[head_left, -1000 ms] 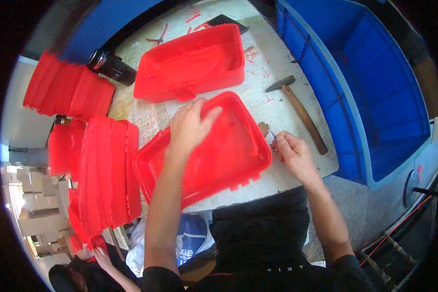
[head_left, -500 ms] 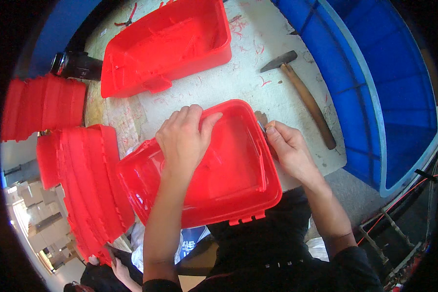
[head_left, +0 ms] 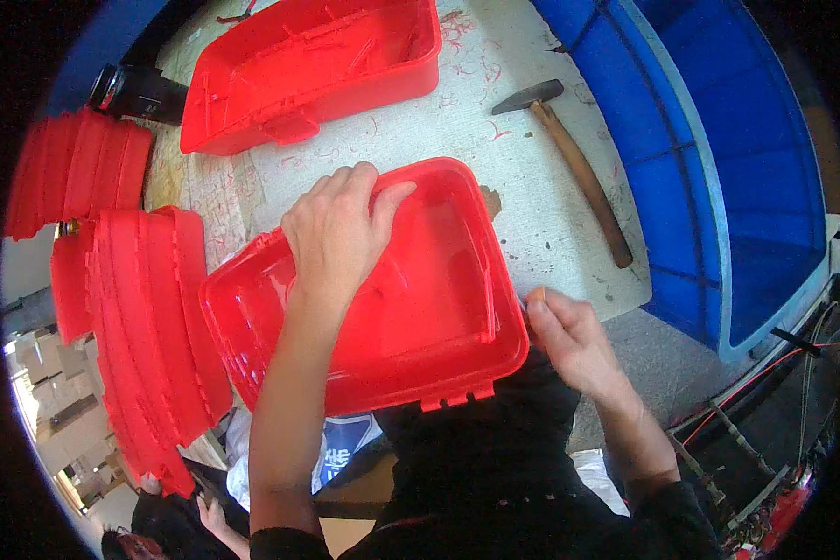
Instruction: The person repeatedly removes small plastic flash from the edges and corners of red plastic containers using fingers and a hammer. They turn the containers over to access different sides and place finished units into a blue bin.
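Note:
A shallow red plastic tray [head_left: 429, 317] with a raised rim and hinge-like tabs along its near edge lies tilted in front of me. My left hand [head_left: 338, 224] grips its far rim, fingers over the edge and thumb along the inside. Loose red strips rest inside the tray. Just off the tray's right side, my right hand [head_left: 569, 338] is closed in a pinch. A small thin blade [head_left: 524, 302] seems to be in it, mostly hidden by the fingers.
A deeper red bin [head_left: 317, 84] holding plastic trimmings stands at the back. On the right are a wooden-handled hammer [head_left: 579, 173] and a big blue crate [head_left: 686, 187]. Stacked red trays [head_left: 149, 317] rise at left, near a black cylindrical object [head_left: 135, 93]. Another person's hand [head_left: 213, 515] shows lower left.
My right hand has slid down along the tray's right edge, toward me. The left hand keeps its grip on the rim. The whole view has shifted slightly.

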`<act>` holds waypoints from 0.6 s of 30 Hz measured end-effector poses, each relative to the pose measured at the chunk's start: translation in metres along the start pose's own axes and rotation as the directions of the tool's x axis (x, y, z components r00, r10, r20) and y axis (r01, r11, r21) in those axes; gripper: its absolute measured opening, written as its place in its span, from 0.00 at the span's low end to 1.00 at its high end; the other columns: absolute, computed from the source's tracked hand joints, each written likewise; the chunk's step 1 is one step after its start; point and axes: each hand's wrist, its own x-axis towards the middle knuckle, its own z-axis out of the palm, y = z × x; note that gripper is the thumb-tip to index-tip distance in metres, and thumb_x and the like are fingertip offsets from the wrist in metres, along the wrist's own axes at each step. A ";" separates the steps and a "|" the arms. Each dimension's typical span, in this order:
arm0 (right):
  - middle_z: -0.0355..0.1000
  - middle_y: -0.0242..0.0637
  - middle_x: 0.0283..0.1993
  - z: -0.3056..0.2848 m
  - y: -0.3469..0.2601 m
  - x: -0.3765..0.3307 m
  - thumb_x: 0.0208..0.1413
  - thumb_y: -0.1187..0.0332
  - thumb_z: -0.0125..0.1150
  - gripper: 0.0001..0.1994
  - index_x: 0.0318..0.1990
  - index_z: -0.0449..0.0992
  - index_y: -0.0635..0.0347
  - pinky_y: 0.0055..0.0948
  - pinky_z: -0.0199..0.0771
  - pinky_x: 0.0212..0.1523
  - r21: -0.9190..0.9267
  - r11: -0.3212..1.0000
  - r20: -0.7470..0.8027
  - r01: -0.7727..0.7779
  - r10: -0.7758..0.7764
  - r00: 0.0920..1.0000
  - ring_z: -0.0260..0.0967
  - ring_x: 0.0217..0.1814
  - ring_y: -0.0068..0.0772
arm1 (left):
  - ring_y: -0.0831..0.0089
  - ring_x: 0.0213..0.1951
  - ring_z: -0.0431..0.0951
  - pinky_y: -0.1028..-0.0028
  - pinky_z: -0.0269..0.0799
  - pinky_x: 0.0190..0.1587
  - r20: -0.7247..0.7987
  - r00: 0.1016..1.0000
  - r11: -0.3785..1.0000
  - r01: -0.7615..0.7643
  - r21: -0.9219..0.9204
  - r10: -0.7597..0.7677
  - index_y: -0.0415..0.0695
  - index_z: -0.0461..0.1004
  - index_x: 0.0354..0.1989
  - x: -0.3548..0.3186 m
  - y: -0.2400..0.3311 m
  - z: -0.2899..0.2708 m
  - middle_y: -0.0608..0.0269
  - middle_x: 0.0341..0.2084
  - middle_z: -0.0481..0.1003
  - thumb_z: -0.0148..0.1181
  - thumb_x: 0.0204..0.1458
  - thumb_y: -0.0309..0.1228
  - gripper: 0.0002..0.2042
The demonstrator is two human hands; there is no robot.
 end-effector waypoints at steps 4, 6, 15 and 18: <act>0.65 0.42 0.23 -0.002 0.001 -0.053 0.66 0.67 0.52 0.08 0.36 0.72 0.60 0.35 0.70 0.28 -0.284 0.959 0.129 0.017 0.021 0.991 0.69 0.25 0.38 | 0.51 0.28 0.78 0.58 0.70 0.27 0.072 0.995 0.996 0.073 -0.041 -0.070 0.42 0.74 0.27 0.001 -0.003 0.000 0.55 0.23 0.76 0.64 0.54 0.50 0.21; 0.71 0.49 0.27 -0.006 -0.009 -0.068 0.61 0.70 0.56 0.04 0.40 0.74 0.60 0.42 0.74 0.29 -0.412 0.911 0.326 0.010 0.138 0.935 0.74 0.31 0.55 | 0.52 0.28 0.78 0.58 0.70 0.27 0.071 0.994 0.995 0.086 -0.049 -0.083 0.42 0.74 0.26 0.001 -0.004 0.000 0.55 0.23 0.76 0.65 0.53 0.50 0.21; 0.75 0.52 0.29 0.001 -0.076 0.040 0.64 0.68 0.55 0.07 0.36 0.73 0.61 0.48 0.74 0.29 -0.861 0.490 -0.097 0.134 -0.419 0.903 0.76 0.30 0.57 | 0.56 0.28 0.79 0.59 0.74 0.29 0.006 0.998 0.990 0.058 -0.128 -0.058 0.43 0.75 0.27 -0.003 -0.009 0.004 0.56 0.23 0.77 0.65 0.53 0.47 0.18; 0.76 0.52 0.28 0.010 -0.086 0.059 0.65 0.66 0.54 0.09 0.35 0.73 0.61 0.49 0.74 0.29 -0.903 0.425 -0.115 0.058 -0.371 0.922 0.76 0.30 0.56 | 0.58 0.29 0.80 0.59 0.74 0.30 -0.039 0.997 0.985 0.052 -0.164 -0.059 0.42 0.76 0.28 -0.004 -0.012 0.008 0.56 0.23 0.77 0.65 0.53 0.47 0.18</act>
